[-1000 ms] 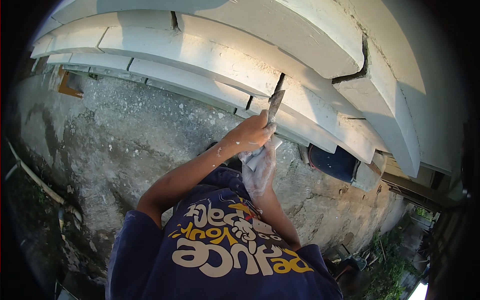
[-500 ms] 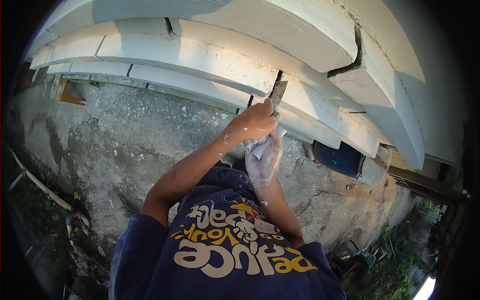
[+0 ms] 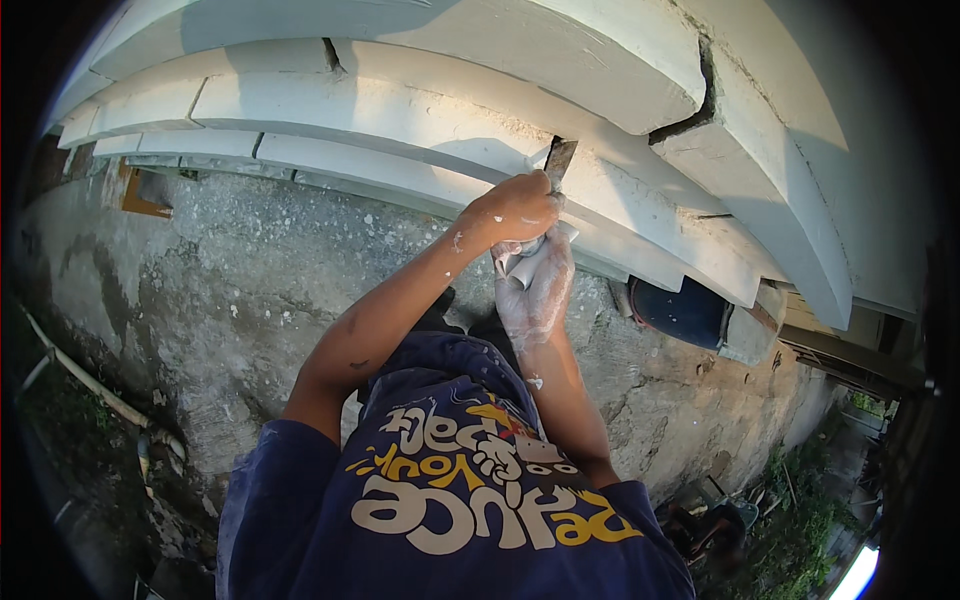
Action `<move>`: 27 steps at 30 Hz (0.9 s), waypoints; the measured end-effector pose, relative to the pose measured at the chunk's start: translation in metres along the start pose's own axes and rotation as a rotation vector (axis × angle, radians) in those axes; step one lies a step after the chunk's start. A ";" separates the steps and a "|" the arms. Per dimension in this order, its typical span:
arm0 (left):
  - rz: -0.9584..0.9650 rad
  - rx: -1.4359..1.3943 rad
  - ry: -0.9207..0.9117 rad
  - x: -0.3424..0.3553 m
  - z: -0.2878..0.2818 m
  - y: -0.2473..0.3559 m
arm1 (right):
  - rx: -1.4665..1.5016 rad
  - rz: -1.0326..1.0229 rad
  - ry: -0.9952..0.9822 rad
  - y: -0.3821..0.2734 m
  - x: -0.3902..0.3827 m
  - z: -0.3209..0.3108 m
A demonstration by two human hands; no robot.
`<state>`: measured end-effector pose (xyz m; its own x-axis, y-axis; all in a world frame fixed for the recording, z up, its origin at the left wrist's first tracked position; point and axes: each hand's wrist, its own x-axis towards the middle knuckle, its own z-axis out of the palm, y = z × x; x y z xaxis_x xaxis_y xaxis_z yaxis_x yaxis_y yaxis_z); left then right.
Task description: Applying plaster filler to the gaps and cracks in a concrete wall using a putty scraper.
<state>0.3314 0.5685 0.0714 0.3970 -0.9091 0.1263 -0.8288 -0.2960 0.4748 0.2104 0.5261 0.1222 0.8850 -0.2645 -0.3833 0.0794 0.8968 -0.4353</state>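
Note:
My left hand (image 3: 512,210) is closed around a putty knife whose flat, stained metal blade (image 3: 561,158) points up at a dark vertical joint between two white ledge blocks (image 3: 470,125). The blade tip overlaps the joint's edge; how deep it reaches, I cannot tell. Just below, my right hand (image 3: 540,290) is smeared with white paste, palm turned up. Its fingers curl around a white, curled, sheet-like piece (image 3: 527,266) close under the left hand. The knife's handle is hidden by my fingers.
Stepped white ledges (image 3: 330,105) curve across above a rough grey wall (image 3: 260,290) spattered white. Further open cracks (image 3: 705,90) show at upper right. A dark blue bucket-like container (image 3: 680,312) stands at right. Pipes (image 3: 100,385) run at lower left; plants (image 3: 800,510) grow at lower right.
Both hands have moved slightly upward, taking the knife blade a little higher along the joint. The right hand with the white piece has risen and stays close beneath the left.

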 end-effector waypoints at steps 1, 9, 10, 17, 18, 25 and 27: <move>-0.022 -0.048 0.043 -0.003 0.003 -0.001 | -0.023 -0.014 0.044 0.002 -0.004 0.004; -0.054 0.002 -0.109 0.003 -0.012 0.000 | 0.017 -0.014 0.136 0.004 0.001 0.009; -0.079 -0.045 -0.111 -0.001 -0.012 0.001 | 0.043 0.011 0.025 0.005 0.003 0.003; -0.352 -1.035 0.137 -0.027 0.030 0.011 | -0.280 -0.054 0.083 0.005 -0.029 0.004; -0.309 -0.987 0.199 -0.024 0.031 0.003 | -0.278 -0.054 0.086 0.005 -0.026 0.004; -0.483 -1.153 -0.010 -0.028 0.013 0.006 | -0.290 -0.097 0.155 0.013 -0.024 0.012; -0.343 -0.993 0.099 -0.037 0.017 0.012 | -0.307 -0.076 0.188 0.015 -0.030 0.011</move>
<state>0.3002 0.5940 0.0577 0.6166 -0.7809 -0.1005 0.0111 -0.1191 0.9928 0.1896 0.5514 0.1364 0.7796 -0.4128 -0.4710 -0.0248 0.7311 -0.6818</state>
